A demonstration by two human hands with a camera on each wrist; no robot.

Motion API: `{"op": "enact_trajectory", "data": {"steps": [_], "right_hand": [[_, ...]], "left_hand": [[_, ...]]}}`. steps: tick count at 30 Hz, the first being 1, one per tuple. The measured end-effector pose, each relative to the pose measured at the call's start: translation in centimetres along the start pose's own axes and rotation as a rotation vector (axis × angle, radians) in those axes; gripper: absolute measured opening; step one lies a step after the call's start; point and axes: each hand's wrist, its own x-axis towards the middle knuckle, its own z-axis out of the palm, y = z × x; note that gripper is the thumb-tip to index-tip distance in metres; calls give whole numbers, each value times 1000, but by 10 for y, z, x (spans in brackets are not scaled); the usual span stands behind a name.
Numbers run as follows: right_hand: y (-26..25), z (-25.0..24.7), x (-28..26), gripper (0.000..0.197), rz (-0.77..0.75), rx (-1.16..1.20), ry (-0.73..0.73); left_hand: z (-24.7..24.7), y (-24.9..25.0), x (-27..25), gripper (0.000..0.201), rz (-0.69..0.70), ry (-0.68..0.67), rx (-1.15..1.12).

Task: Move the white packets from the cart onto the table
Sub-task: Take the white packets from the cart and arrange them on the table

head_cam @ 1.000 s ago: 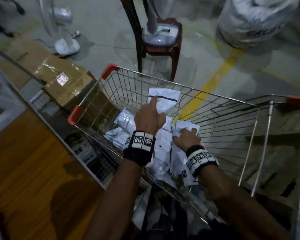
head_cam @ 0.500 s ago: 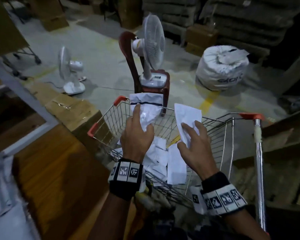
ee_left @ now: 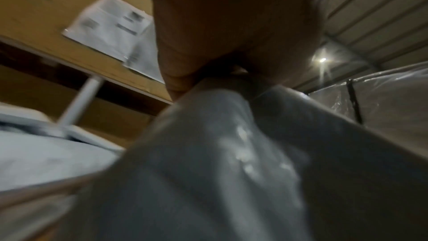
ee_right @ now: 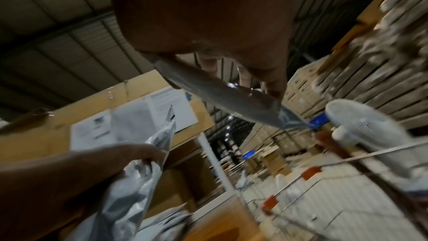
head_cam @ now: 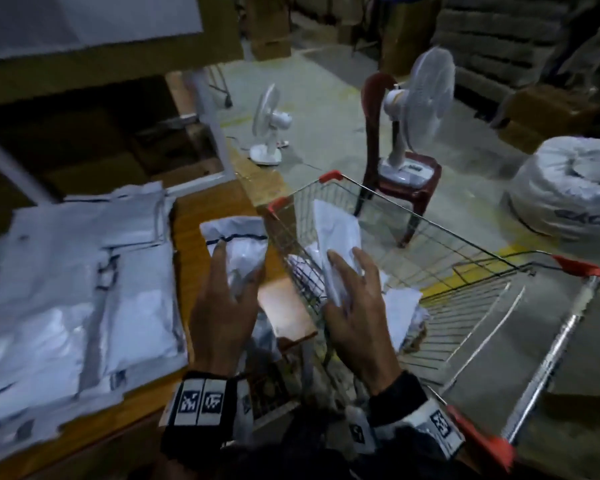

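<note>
My left hand [head_cam: 227,299] grips a white packet with a dark stripe [head_cam: 238,245] over the wooden table's [head_cam: 205,216] right edge; in the left wrist view that packet [ee_left: 208,162] fills the frame under my palm. My right hand [head_cam: 352,306] holds a second white packet [head_cam: 336,233] above the wire cart's [head_cam: 465,271] left side, and the right wrist view shows this packet [ee_right: 227,98] pinched between thumb and fingers. A pile of white packets [head_cam: 66,289] lies on the table at the left. More packets [head_cam: 400,306] lie inside the cart.
A red chair [head_cam: 395,188] carrying a white fan [head_cam: 426,98] stands beyond the cart. A second fan [head_cam: 269,129] sits on the floor. A big white sack [head_cam: 568,192] lies at right. Shelving with cardboard boxes [head_cam: 118,46] rises behind the table.
Both hands have lifted their packets out of the cart and swung left; the left packet is now over the table edge. The view has turned toward the table and its pile.
</note>
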Motion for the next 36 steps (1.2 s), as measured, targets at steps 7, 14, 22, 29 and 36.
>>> {"op": "enact_trajectory", "data": {"steps": [7,14,22,29,36], "right_hand": [[-50,73,-18,57,-129,136,-258],[-109,153,-28,61,-251,205,-388],[-186,266,-33,63,-297,128,-377],[-223,326,-31,62,-262,79,-321],[-233,343,-13,62,-316,-165,-219]], "left_hand": [[-106,-78,-53,70,-193,240,79],[-180,-138,-74,70,-264,421,41],[-268,-213,-51,68,-272,401,139],[-314,-261,0,74,-218,333,188],[-283,-271,58,75,-309,120,334]]}}
